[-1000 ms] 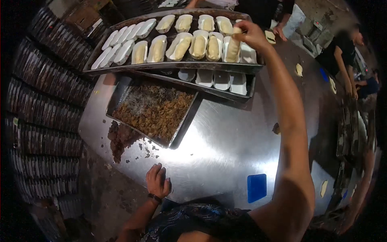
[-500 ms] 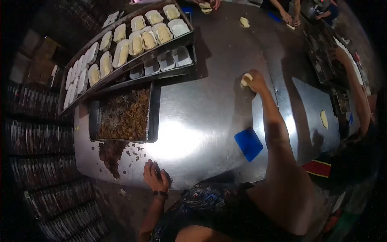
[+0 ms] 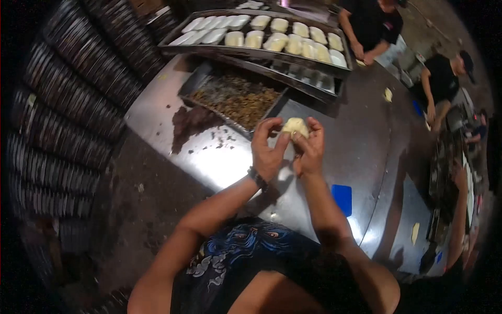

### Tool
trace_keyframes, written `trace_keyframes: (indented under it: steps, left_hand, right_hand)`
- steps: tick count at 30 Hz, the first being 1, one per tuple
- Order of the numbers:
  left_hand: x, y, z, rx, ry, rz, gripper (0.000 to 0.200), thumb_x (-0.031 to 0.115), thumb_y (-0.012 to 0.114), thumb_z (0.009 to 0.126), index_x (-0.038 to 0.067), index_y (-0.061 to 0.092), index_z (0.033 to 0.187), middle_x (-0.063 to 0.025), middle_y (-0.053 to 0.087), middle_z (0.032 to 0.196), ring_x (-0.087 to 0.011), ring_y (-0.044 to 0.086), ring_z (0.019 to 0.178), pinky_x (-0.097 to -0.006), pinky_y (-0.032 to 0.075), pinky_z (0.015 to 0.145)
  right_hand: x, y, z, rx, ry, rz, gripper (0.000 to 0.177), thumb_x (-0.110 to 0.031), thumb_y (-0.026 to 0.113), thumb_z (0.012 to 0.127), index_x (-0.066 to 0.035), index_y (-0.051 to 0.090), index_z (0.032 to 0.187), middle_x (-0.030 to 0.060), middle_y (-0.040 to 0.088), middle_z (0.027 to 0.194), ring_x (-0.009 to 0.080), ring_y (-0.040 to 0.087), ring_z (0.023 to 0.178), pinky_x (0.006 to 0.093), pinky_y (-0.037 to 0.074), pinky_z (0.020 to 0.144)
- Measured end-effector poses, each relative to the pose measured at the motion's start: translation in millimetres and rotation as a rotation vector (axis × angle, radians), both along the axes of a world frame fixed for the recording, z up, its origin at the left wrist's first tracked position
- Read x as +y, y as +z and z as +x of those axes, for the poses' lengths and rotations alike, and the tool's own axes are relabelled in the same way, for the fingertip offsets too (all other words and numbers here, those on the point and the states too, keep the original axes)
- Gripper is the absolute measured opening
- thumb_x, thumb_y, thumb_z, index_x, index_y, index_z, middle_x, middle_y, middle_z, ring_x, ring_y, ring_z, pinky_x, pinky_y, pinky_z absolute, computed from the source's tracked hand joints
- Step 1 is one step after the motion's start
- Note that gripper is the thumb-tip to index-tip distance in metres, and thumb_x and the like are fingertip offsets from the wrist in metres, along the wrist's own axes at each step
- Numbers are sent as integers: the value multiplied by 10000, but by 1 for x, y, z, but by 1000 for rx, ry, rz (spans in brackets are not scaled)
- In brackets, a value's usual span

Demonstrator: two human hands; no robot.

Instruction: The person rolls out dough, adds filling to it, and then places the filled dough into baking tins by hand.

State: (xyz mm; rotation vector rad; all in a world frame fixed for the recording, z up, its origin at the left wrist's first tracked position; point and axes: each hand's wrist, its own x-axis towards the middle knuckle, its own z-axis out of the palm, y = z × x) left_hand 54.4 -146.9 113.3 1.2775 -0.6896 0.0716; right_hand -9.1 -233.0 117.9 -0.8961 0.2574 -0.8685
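Note:
A pale piece of dough [image 3: 296,126] is held up over the metal table between my two hands. My left hand [image 3: 269,150] grips its left side, with the thumb pressed against it and a dark band around the wrist. On the other side, my right hand [image 3: 310,152] has its thumb and fingers on the dough. Just beyond my hands is a metal tray [image 3: 194,78] with brown crumbly filling [image 3: 251,99] in it. A flat blue scraper [image 3: 342,200] lies on the table, to the right of my right forearm.
A long tray [image 3: 209,51] of pale dough in white paper liners rests across another tray [image 3: 293,78] at the back. Dark crumbs [image 3: 193,123] lie on the table [image 3: 157,102]. Other people work at the far side and right. Stacked trays [image 3: 57,125] stand left.
My right hand has brought the dough from the far right of the table back towards me. My left hand has risen from the table edge and joined it on the dough. The view has turned.

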Motion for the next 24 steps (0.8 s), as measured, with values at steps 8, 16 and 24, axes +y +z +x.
trace_keyframes:
  steps: [8,16,24]
  left_hand:
    - [87,27,32,322,-47,35,361,309,470,997,-13,619,931,-46,628,754,-78,580,708,-227,465,616]
    - [227,27,68,-43,215,195,489,397,347,1012,-15,583,1128,-99,612,1047,-140,591,887,-272,487,737]
    - [352,15,83,62,599,188,394,331,396,1015,0,587,921,-51,622,823,-99,552,742,-264,454,651]
  right_hand:
    - [81,16,18,176,208,-484,370,-87,715,817,-6,561,1143,53,552,1062,162,576,926,258,487,786]
    - [190,25,81,120,510,37,294,-51,671,844,-40,504,1085,99,612,999,170,606,933,305,524,800]
    - [326,15,112,142,774,-211,301,-182,556,949,-16,554,1199,85,584,1133,124,557,996,265,458,855]
